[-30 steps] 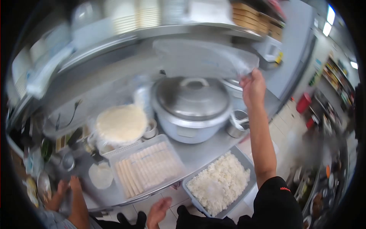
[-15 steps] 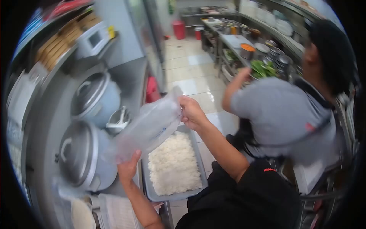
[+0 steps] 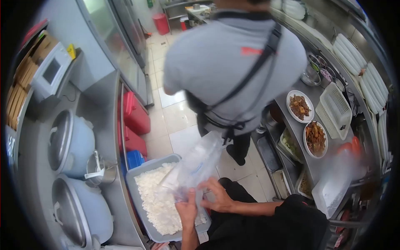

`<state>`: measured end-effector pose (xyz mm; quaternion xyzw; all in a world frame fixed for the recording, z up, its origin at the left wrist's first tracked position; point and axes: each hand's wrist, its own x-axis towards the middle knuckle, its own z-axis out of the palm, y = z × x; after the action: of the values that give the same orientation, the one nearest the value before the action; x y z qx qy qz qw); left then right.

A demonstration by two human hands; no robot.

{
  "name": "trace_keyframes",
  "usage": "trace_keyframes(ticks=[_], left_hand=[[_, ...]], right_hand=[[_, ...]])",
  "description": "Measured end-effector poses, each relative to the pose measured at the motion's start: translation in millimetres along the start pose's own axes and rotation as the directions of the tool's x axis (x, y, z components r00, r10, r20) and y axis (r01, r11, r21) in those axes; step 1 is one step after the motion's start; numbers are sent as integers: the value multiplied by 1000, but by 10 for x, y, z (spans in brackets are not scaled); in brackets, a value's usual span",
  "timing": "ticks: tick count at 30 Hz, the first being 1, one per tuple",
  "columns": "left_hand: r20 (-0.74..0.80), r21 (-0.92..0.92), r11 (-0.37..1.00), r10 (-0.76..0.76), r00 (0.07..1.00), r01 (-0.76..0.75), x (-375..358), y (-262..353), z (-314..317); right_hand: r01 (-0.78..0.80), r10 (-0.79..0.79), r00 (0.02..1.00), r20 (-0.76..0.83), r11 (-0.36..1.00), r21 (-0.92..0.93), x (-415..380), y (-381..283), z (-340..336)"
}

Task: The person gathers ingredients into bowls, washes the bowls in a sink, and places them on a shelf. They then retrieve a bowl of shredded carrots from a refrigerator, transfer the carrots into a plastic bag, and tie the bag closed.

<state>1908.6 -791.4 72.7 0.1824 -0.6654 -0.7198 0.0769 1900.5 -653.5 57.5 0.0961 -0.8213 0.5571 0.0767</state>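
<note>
My left hand [image 3: 187, 210] pinches the lower end of a clear plastic bag [image 3: 198, 160] between thumb and fingers. At the bag's lower right edge is my right hand [image 3: 218, 199], its thumb and fingers apart; whether a fingertip touches the film is hard to tell. The bag hangs over a grey plastic tub [image 3: 133, 189] of white cooked rice [image 3: 156, 200], hiding part of the rice. Faint blue print shows on the film.
Two lidded rice cookers [image 3: 79, 143] and a metal pot [image 3: 102, 168] with white scoops stand left. Red bins [image 3: 135, 114] lie beyond the tub. A person in a grey shirt [image 3: 237, 66] stands close ahead. Plated dishes [image 3: 300, 107] and a basket [image 3: 334, 110] sit right.
My view has turned right. My right hand has come off the bag's far end down to beside my left hand. The co-worker has moved in front of me, back turned.
</note>
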Motion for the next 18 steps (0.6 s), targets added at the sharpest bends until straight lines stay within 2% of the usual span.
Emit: trace_keyframes(ticks=[1, 2, 3, 4, 6, 7, 8, 9, 10, 12, 14, 15, 16, 18], left_hand=[[55, -48, 995, -87, 995, 90, 14, 1, 182], [117, -92, 979, -170, 978, 181, 46, -6, 348], [194, -145, 963, -198, 961, 228, 109, -81, 443], [216, -133, 962, -207, 954, 239, 188, -160, 570], [406, -429, 822, -194, 893, 374, 367, -378, 823], [480, -447, 848, -40, 877, 284, 525, -824, 757], [495, -440, 853, -31, 868, 281, 588, -625, 1035], [501, -325, 880, -150, 853, 346, 644, -276, 1415], [490, -208, 890, -263, 831, 405, 722, -52, 1708], [452, -199, 891, -287, 845, 409, 920, 13, 2000], [265, -173, 902, -344, 901, 395, 1148, 28, 2112], [224, -175, 919, -313, 923, 354, 1262, -17, 2116], [218, -173, 921, -311, 925, 350, 1350, -33, 2128], [97, -240, 940, -226, 969, 243, 1511, 16, 2129]], right_hand=[[-165, 108, 966, 233, 956, 241, 23, 109, -124], [-360, 143, 875, 462, 831, 425, 59, 206, -239], [-156, 51, 951, 305, 930, 332, 138, 302, -346], [-164, 67, 956, 285, 930, 330, 234, 383, -476], [-304, 247, 933, 262, 930, 208, 461, 510, -787], [-285, 254, 944, 209, 950, 131, 581, 520, -973], [-277, 250, 950, 189, 951, 136, 625, 658, -1073], [-351, 317, 935, 157, 883, 311, 646, 875, -1122], [-397, 380, 915, 138, 783, 479, 689, 1045, -1190], [-371, 384, 921, 66, 814, 447, 783, 1245, -1416], [-435, 548, 836, 33, 625, 648, 851, 1418, -1567], [-522, 703, 707, 80, 443, 729, 1002, 1299, -1719], [-523, 701, 708, 86, 440, 730, 1082, 1367, -1774], [-661, 795, 525, 304, 155, 735, 1265, 1547, -1808]])
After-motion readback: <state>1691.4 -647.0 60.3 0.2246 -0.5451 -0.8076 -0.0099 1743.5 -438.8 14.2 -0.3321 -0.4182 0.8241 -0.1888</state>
